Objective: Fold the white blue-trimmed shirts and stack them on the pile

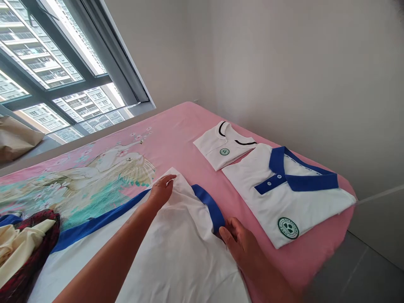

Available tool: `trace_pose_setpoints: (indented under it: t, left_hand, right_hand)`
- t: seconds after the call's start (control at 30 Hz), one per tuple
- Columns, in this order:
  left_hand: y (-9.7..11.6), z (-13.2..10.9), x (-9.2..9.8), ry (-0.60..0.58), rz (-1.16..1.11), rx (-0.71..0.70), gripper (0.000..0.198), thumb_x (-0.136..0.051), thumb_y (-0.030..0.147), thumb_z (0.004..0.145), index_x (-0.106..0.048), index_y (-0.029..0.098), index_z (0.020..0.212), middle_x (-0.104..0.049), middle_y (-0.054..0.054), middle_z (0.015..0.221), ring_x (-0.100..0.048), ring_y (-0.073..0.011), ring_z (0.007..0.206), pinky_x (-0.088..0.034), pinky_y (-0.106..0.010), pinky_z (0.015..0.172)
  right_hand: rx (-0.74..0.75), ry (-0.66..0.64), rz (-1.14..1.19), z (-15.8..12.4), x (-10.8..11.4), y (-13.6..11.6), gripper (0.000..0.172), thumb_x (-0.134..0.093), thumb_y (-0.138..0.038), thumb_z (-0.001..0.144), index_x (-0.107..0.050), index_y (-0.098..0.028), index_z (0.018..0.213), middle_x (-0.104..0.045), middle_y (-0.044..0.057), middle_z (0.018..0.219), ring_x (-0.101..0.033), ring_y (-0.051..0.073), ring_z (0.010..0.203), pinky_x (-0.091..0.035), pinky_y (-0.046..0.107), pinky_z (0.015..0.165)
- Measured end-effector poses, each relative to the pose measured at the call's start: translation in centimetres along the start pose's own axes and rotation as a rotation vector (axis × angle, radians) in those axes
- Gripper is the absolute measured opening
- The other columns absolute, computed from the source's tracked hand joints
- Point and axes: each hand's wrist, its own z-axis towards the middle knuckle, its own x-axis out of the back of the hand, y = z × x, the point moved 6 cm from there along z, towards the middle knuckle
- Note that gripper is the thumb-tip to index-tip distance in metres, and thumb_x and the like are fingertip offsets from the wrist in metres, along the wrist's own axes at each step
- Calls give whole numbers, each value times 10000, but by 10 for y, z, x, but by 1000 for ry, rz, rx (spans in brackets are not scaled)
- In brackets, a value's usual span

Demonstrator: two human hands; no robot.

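A white shirt with blue trim [176, 252] lies loosely spread on the bed in front of me, its cloth wrinkled. My left hand [162, 192] pinches the white cloth at the shirt's far corner, between a long blue band [104, 219] and the blue collar [210, 206]. Lower right, my right hand [239, 244] has thumb and fingers closed on the near end of that collar. To the right lies a folded white polo shirt [252, 202] with a blue collar and a round green badge. Beyond it is a smaller folded white shirt [211, 145] with black neck trim.
Pink bedding [179, 130] with a printed picture covers the bed. At the left edge is a heap of cream and dark red plaid clothes [31, 248]. A brown paper bag [17, 139] stands by the window [47, 63]. Grey walls [284, 75] border the bed.
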Motion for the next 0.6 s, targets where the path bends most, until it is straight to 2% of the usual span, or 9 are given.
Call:
trace_pose_setpoints:
  t: [0.07, 0.13, 0.23, 0.3, 0.37, 0.43, 0.47, 0.53, 0.6]
  left_hand:
    - [-10, 11, 8, 14, 53, -29, 358, -396, 243, 831, -650, 219, 1082, -600, -64, 1228, -515, -230, 1163, -362, -395, 1030]
    - [-11, 26, 8, 3, 119, -108, 392, -402, 196, 815, -626, 260, 1130, -529, -31, 1324, -442, -212, 1243, -311, -381, 1068]
    - [2, 46, -10, -130, 330, -359, 549, -421, 71, 727, -575, 333, 1184, -394, 24, 1441, -264, -197, 1362, -204, -422, 1109]
    - [10, 54, -26, -286, 491, -545, 549, -460, 32, 639, -628, 327, 1070, -501, 9, 1353, -310, -208, 1337, -116, -463, 1120]
    - [10, 62, -31, -373, 625, -620, 397, -499, 42, 591, -664, 281, 861, -683, -18, 1014, -495, -215, 1168, -41, -476, 1118]
    - [5, 75, -19, -321, 745, -578, 232, -519, 99, 620, -638, 252, 747, -663, -11, 691, -585, -213, 957, -42, -491, 1101]
    - [1, 81, -10, -267, 784, -534, 172, -519, 143, 655, -626, 246, 741, -637, -10, 634, -591, -215, 901, -68, -502, 1088]
    - [-5, 88, 5, -170, 797, -475, 134, -498, 239, 722, -617, 239, 783, -648, -27, 693, -579, -228, 908, -120, -514, 1062]
    - [-8, 87, 10, -128, 751, -458, 182, -472, 270, 748, -616, 237, 854, -669, -48, 843, -553, -237, 991, -131, -511, 1059]
  right_hand:
    - [-47, -35, -65, -5, -4, 4, 326, -545, -534, 751, -551, -209, 766, -630, 9, 675, -564, 158, 611, -394, 242, 546]
    - [-83, -44, -98, -7, -7, 10, 306, -547, -514, 754, -551, -210, 715, -625, 7, 658, -560, 153, 607, -392, 236, 548]
    - [-82, 0, -98, -5, -9, 20, 287, -488, -464, 782, -516, -212, 647, -553, -13, 575, -501, 131, 551, -365, 222, 513]
    - [-73, 51, -81, -4, -9, 28, 282, -472, -442, 772, -472, -214, 605, -488, -27, 529, -448, 120, 515, -343, 218, 486]
    - [-84, 99, -83, -3, -9, 35, 274, -465, -436, 758, -441, -219, 594, -438, -39, 505, -399, 112, 485, -323, 215, 463]
    - [-98, 127, -121, -2, -9, 41, 270, -457, -444, 755, -429, -223, 602, -399, -50, 491, -358, 106, 464, -311, 216, 457]
    - [-103, 139, -148, -2, -8, 44, 266, -454, -447, 753, -429, -225, 608, -390, -53, 490, -348, 106, 461, -310, 216, 459]
    - [-110, 161, -187, -3, -8, 46, 262, -454, -448, 745, -426, -227, 607, -390, -52, 492, -349, 108, 463, -316, 216, 464]
    - [-119, 164, -174, -4, -9, 46, 275, -455, -461, 740, -431, -228, 597, -410, -44, 492, -369, 114, 468, -323, 215, 458]
